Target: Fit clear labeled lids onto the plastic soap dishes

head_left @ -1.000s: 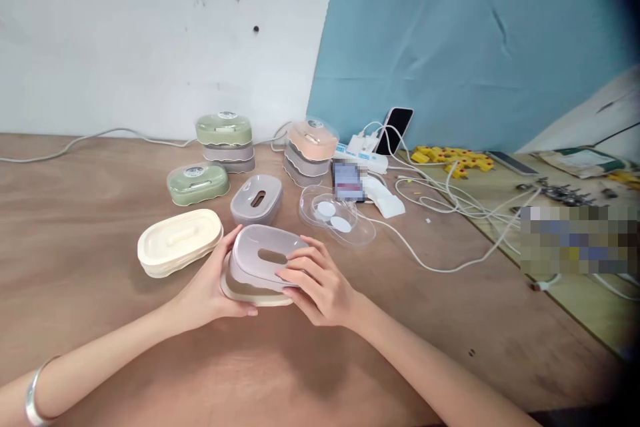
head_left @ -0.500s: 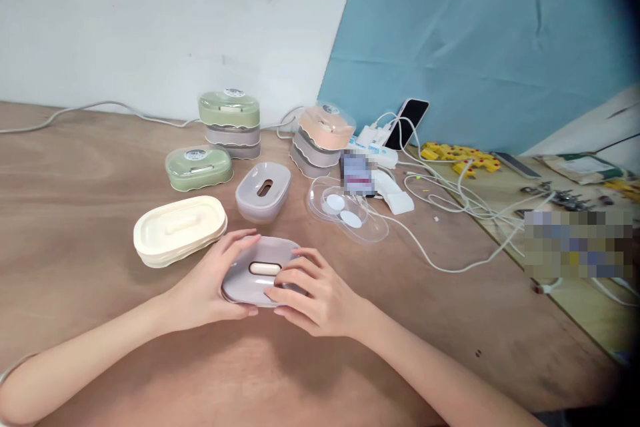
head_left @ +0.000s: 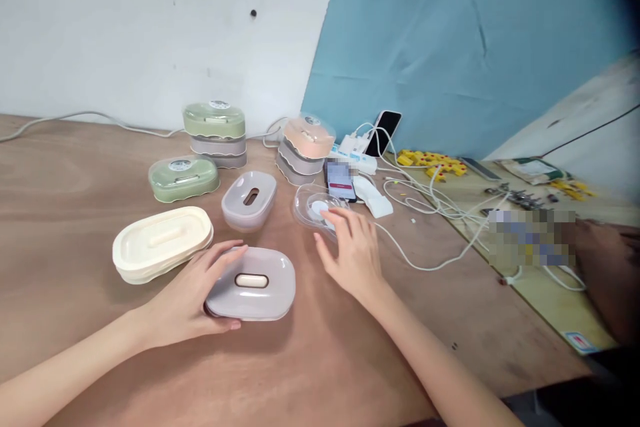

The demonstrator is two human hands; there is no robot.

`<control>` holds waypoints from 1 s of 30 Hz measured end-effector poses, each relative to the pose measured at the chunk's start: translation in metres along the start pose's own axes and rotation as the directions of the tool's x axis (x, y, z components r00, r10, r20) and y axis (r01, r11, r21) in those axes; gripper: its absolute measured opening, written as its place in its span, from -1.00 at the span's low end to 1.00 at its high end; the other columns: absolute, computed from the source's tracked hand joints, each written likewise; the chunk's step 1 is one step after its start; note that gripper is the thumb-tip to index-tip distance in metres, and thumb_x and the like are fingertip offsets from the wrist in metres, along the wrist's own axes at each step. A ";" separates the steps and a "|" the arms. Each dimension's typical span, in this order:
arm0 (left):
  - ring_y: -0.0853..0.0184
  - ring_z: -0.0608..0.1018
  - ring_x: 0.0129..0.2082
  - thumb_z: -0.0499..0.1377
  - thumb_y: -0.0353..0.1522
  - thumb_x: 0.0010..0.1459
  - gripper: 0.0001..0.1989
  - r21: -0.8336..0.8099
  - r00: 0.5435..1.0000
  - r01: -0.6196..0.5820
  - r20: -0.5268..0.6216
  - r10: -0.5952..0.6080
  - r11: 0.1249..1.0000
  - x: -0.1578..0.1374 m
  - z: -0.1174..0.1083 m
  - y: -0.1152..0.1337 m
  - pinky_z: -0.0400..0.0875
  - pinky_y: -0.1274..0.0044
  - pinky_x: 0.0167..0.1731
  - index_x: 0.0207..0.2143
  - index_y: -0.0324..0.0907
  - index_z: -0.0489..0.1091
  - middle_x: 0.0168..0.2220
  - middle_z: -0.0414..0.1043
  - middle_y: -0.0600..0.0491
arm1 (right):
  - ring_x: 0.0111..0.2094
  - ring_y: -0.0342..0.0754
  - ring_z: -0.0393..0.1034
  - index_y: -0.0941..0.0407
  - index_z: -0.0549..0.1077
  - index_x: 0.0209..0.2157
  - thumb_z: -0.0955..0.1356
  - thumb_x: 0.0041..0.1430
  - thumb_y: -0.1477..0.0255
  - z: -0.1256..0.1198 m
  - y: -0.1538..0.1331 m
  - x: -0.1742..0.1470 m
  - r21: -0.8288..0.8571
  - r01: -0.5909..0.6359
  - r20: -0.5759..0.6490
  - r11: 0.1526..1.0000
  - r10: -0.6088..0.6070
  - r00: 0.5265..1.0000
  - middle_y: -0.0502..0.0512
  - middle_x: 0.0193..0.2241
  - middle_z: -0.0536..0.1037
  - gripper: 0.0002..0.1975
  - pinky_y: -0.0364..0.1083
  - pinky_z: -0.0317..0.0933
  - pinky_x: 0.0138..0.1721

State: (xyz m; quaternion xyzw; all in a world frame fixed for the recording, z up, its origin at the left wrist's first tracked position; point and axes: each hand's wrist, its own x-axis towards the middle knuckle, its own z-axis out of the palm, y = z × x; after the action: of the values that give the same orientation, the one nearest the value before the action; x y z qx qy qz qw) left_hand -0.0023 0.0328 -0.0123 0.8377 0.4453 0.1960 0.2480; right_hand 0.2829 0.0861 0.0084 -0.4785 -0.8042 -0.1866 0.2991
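Grey soap box [head_left: 253,282] flat on counter [head_left: 75,213], long axis left-right, slotted top up, left hand [head_left: 193,297] fingers curled against its left end; right hand [head_left: 350,250] fingers spread, tips touching clear lid [head_left: 307,203] beyond.

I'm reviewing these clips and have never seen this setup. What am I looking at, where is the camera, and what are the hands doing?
There is no machine here: a camera worn on a person's head looks down at their two bare hands over a wooden table. The left hand rests on a grey oval soap box, gripping its left end. The right hand is open, its fingers reaching onto a clear plastic lid. Around them lie a cream box, another grey box, green boxes, a stack topped with peach, phones and white cables.
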 end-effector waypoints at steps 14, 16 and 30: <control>-0.09 0.06 0.30 0.41 -0.04 -0.22 0.16 -0.243 0.998 -0.008 0.060 0.023 0.970 0.000 0.004 -0.006 -0.02 0.07 0.23 0.31 0.14 -0.22 0.36 -0.19 -0.06 | -0.31 -0.09 0.46 0.02 0.42 -0.11 0.29 0.25 0.23 -0.030 -0.021 0.007 0.863 -0.491 0.392 0.118 0.455 0.799 0.04 -0.31 0.55 -0.76 -0.08 0.31 -0.26; -0.09 0.05 0.30 0.41 -0.01 -0.25 0.20 -0.266 0.997 -0.019 0.064 0.037 0.964 0.000 0.004 -0.007 -0.04 0.06 0.24 0.31 0.13 -0.25 0.36 -0.19 -0.07 | -0.38 -0.14 0.43 0.05 0.44 -0.15 0.35 0.16 0.16 -0.032 -0.032 0.006 0.775 -0.588 0.630 -0.231 0.366 0.685 0.02 -0.35 0.52 -0.69 -0.13 0.29 -0.34; -0.06 0.09 0.29 0.38 -0.13 -0.12 0.13 -0.264 0.996 0.014 0.083 0.008 0.964 0.001 0.003 -0.005 0.04 0.10 0.23 0.33 0.04 -0.31 0.36 -0.19 -0.08 | 0.09 0.04 0.25 -0.04 0.40 0.00 0.41 0.07 0.25 -0.017 -0.055 -0.016 0.611 -0.791 0.792 -0.026 0.037 0.610 0.05 0.04 0.41 -0.58 0.05 0.11 0.12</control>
State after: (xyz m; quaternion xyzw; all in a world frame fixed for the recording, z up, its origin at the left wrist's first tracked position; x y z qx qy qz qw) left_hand -0.0036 0.0349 -0.0172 0.8040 0.4056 0.2179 0.3762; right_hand 0.2456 0.0399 0.0102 -0.4308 -0.5589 0.6338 0.3169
